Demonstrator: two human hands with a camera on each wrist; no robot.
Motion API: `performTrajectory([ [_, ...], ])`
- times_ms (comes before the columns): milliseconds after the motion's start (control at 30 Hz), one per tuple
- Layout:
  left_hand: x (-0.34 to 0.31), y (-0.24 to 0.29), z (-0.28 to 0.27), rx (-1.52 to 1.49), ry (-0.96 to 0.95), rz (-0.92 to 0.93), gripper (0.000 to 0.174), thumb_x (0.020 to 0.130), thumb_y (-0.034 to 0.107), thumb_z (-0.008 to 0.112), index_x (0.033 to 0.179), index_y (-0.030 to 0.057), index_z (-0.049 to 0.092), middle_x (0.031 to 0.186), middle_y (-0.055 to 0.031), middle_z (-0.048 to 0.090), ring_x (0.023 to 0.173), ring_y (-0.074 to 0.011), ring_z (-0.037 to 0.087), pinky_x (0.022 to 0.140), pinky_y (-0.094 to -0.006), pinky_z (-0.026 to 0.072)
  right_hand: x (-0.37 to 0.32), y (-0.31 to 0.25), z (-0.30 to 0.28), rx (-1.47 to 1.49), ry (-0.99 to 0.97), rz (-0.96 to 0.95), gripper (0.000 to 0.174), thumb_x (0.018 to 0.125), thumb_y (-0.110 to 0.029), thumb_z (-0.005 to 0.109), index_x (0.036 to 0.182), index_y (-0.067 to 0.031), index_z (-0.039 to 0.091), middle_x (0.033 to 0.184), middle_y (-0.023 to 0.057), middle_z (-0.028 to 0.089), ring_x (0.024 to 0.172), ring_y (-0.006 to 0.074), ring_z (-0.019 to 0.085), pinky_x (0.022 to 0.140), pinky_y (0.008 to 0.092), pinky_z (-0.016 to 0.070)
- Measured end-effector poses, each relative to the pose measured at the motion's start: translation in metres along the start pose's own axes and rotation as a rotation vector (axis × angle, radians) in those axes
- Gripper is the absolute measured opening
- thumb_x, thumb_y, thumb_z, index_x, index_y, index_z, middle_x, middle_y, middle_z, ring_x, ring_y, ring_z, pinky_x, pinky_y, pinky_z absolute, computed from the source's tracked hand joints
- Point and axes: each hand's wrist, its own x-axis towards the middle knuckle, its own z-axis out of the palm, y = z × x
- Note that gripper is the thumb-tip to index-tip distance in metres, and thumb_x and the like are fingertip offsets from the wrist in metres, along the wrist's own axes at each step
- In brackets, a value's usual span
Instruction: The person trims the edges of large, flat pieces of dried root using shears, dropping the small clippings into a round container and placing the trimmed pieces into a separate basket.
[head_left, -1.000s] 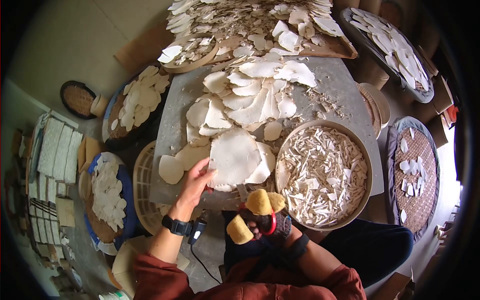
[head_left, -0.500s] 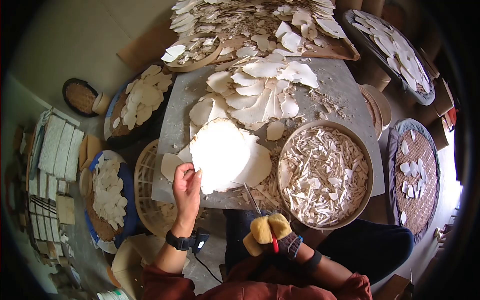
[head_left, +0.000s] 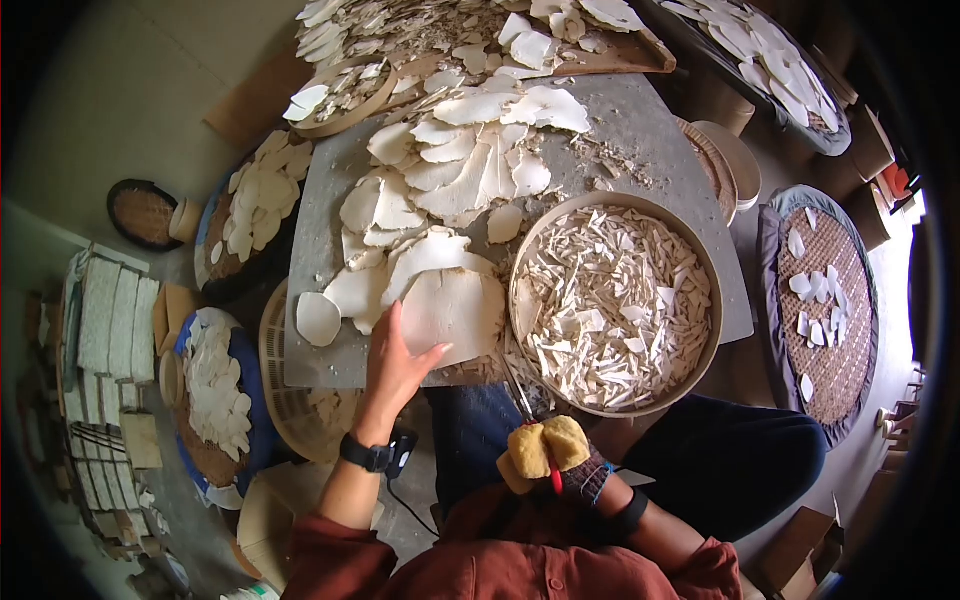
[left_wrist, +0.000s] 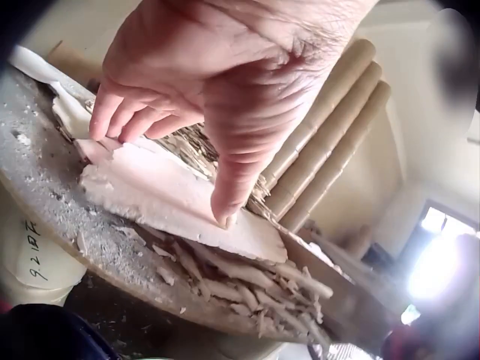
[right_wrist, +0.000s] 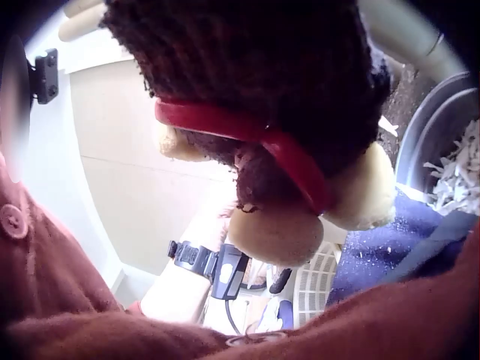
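In the head view my left hand holds a thin, flat white piece with a rough edge. The thumb lies over its near edge, the fingers at its left side. From the left wrist, the thumb presses on the white piece while the fingertips reach its far edge. My right hand, in a dark knitted glove with yellow padding around the fingers, grips red-handled scissors. Their blades point up toward the piece's lower right corner. In the right wrist view the red handle crosses the glove.
A round tray of white clippings stands right of the piece on the grey table. Overlapping white pieces lie behind it. A slatted basket is by the table's left edge, a woven tray at the right.
My left hand has shifted its hold, and the brightly lit piece now looks shaded and sits closer to the clippings tray. The scissors have come nearer to it. The head view has shifted.
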Motion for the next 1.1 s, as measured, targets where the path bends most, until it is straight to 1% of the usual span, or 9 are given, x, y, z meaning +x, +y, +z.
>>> performTrajectory([
  [233,0.012,-0.005,-0.003,0.134,-0.126,-0.137,0.101,0.057,0.032,0.084,0.133,-0.0038,0.028,0.119,-0.0252,0.046,0.108,-0.0366,0.046,0.093,-0.0405,0.0396,0.011,-0.002,-0.001,-0.155,-0.011,-0.072,0.023,0.076,-0.019,0.06,0.096,-0.0073,0.06,0.095,0.0155,0.06,0.093,0.0334,0.055,0.082,0.0414,0.045],
  [300,0.016,-0.016,-0.009,-0.032,-0.17,-0.239,0.101,0.053,0.031,0.086,0.131,-0.0033,0.032,0.118,-0.0237,0.044,0.109,-0.0339,0.045,0.092,-0.0384,0.0395,0.009,0.023,0.013,0.263,0.048,0.173,0.024,0.076,-0.019,0.06,0.097,-0.0072,0.06,0.095,0.015,0.06,0.093,0.0334,0.056,0.083,0.041,0.045],
  [400,0.016,-0.028,-0.027,-0.835,-0.282,-0.328,0.052,0.071,0.011,0.074,0.115,-0.0018,0.048,0.097,-0.0088,0.058,0.081,-0.0129,0.056,0.07,-0.0231,0.0463,0.008,0.032,0.014,0.175,0.045,0.105,0.021,0.086,-0.014,0.058,0.104,-0.0042,0.059,0.098,0.0101,0.064,0.093,0.0223,0.062,0.083,0.0338,0.0485],
  [467,0.008,-0.017,-0.05,-0.916,-0.267,-0.395,0.029,0.081,0.006,0.063,0.107,0.0003,0.051,0.089,-0.0028,0.06,0.071,-0.0046,0.054,0.059,-0.0172,0.0436,0.011,0.007,-0.005,-0.188,-0.055,-0.101,0.021,0.088,-0.014,0.055,0.105,-0.0022,0.058,0.1,0.0095,0.063,0.096,0.0207,0.061,0.086,0.0334,0.0475],
  [567,-0.018,0.013,-0.067,-0.966,-0.075,-0.348,0.025,0.085,0.006,0.056,0.109,0.0002,0.048,0.092,-0.0037,0.059,0.074,-0.0049,0.055,0.06,-0.0179,0.0438,0.014,-0.011,-0.001,0.163,-0.013,0.023,0.022,0.088,-0.013,0.055,0.106,-0.0009,0.057,0.105,0.0094,0.061,0.099,0.0202,0.059,0.088,0.0329,0.0461],
  [667,-0.047,0.036,-0.056,-1.159,0.094,-0.354,0.039,0.087,0.002,0.052,0.124,0.0,0.038,0.117,-0.0123,0.051,0.104,-0.0177,0.051,0.087,-0.0303,0.0441,0.015,-0.025,0.004,1.567,0.008,0.302,0.025,0.088,-0.011,0.054,0.11,-0.001,0.054,0.111,0.0092,0.059,0.102,0.0199,0.057,0.09,0.0326,0.0441],
  [767,-0.073,0.061,-0.034,-1.269,0.136,-0.368,0.07,0.082,-0.007,0.054,0.14,0.0044,0.017,0.139,-0.0129,0.031,0.123,-0.0217,0.036,0.102,-0.0348,0.0325,0.017,-0.015,0.011,0.805,0.047,0.024,0.03,0.089,-0.012,0.053,0.116,-0.0011,0.05,0.115,0.0102,0.057,0.106,0.0194,0.055,0.095,0.033,0.0416],
  [967,-0.101,0.083,0.001,-1.219,0.194,-0.317,0.076,0.082,-0.006,0.056,0.142,0.0068,0.012,0.14,-0.0127,0.03,0.125,-0.0213,0.035,0.103,-0.0344,0.031,0.017,-0.026,0.004,-0.068,-0.038,0.018,0.038,0.089,-0.018,0.052,0.123,0.0,0.046,0.122,0.013,0.054,0.112,0.0239,0.052,0.096,0.0386,0.0409],
  [1100,-0.105,0.093,0.004,-1.233,0.188,-0.31,0.078,0.083,-0.005,0.057,0.143,0.007,0.01,0.141,-0.0138,0.029,0.125,-0.022,0.034,0.103,-0.0347,0.0304,0.014,-0.012,0.018,0.559,0.138,0.175,0.034,0.089,-0.018,0.053,0.118,0.0012,0.049,0.119,0.0137,0.055,0.112,0.0232,0.053,0.096,0.0394,0.0411],
])
